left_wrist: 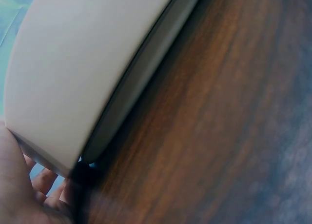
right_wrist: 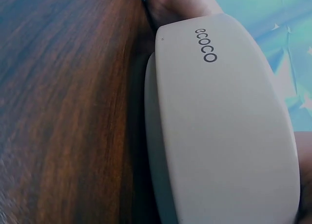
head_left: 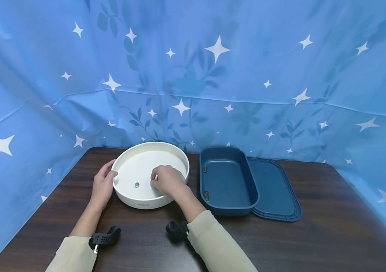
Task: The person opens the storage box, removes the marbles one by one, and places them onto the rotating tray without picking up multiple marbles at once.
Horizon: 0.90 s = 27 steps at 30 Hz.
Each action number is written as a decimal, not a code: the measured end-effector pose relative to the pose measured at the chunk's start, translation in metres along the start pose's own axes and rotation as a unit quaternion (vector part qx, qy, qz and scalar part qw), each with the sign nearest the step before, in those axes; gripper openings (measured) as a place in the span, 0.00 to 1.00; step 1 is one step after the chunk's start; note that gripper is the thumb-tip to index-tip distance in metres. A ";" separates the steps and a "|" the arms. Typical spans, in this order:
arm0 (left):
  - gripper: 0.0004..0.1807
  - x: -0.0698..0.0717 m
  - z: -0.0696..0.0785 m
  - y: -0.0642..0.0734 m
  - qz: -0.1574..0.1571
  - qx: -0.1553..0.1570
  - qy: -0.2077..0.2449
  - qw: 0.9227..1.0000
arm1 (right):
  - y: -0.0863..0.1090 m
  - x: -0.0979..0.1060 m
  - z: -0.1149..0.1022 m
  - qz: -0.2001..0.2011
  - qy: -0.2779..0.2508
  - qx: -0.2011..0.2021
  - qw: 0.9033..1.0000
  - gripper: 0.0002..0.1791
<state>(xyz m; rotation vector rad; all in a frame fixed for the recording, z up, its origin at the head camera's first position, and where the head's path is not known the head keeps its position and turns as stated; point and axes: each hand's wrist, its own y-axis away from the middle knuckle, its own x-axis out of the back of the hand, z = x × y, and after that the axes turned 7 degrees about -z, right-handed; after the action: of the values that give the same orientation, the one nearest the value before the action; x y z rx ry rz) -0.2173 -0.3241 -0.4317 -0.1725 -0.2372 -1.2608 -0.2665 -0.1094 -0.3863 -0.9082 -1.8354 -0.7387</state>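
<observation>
A round white basin (head_left: 143,204) stands at the left of the table, marked "ecoco" on its outer wall. My left hand (head_left: 103,185) grips its left rim, thumb over the edge and fingers along the outside; the left wrist view shows this hand (left_wrist: 24,185) at the basin wall (left_wrist: 78,63). Inside the basin, my right hand (head_left: 169,181) is low over the floor with curled fingers, pinching a small marble that is mostly hidden by the fingertips. Left of it, a clear greenish glass marble (head_left: 137,185) lies on the basin floor. In the right wrist view, the basin wall (right_wrist: 224,116) hides the right fingertips.
Right of the basin is a deep blue rectangular box (head_left: 230,209), with several marbles (head_left: 206,193) along its left side. A flat blue lid (head_left: 276,185) lies partly under the box's right side. Behind the dark wooden table (head_left: 332,226) hangs a blue star-patterned cloth (head_left: 247,75).
</observation>
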 end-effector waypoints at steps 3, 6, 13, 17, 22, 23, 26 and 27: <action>0.32 0.000 0.000 0.000 0.002 0.001 0.001 1.000 | 0.000 0.002 0.001 0.006 -0.008 0.010 1.000 0.06; 0.32 -0.001 -0.001 0.000 0.005 -0.001 0.004 1.000 | 0.003 0.007 0.004 0.012 -0.035 0.031 0.999 0.07; 0.32 -0.007 -0.003 -0.001 -0.007 -0.006 0.007 1.000 | 0.025 0.035 0.024 0.051 -0.123 0.071 0.989 0.07; 0.32 -0.006 -0.003 0.000 -0.003 -0.004 0.007 1.000 | 0.038 0.050 0.040 0.060 -0.149 0.071 0.984 0.08; 0.32 -0.002 -0.004 0.001 0.000 0.000 -0.002 1.000 | 0.051 0.070 0.059 0.057 -0.167 0.065 0.982 0.08; 0.32 -0.002 -0.004 0.001 0.000 0.000 -0.003 1.000 | 0.054 0.074 0.063 0.055 -0.168 0.063 0.982 0.08; 0.32 0.000 -0.003 0.001 -0.001 -0.003 -0.003 1.000 | 0.066 0.085 0.077 0.052 -0.160 0.058 0.984 0.08; 0.32 0.000 -0.003 0.001 -0.001 -0.004 -0.002 1.000 | 0.069 0.087 0.082 0.051 -0.155 0.058 0.985 0.08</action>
<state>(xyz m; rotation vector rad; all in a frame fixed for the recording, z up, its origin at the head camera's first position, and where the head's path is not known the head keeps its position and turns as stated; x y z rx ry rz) -0.2160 -0.3246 -0.4345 -0.1815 -0.2360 -1.2626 -0.2732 0.0172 -0.3312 -1.0792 -2.0608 -0.4382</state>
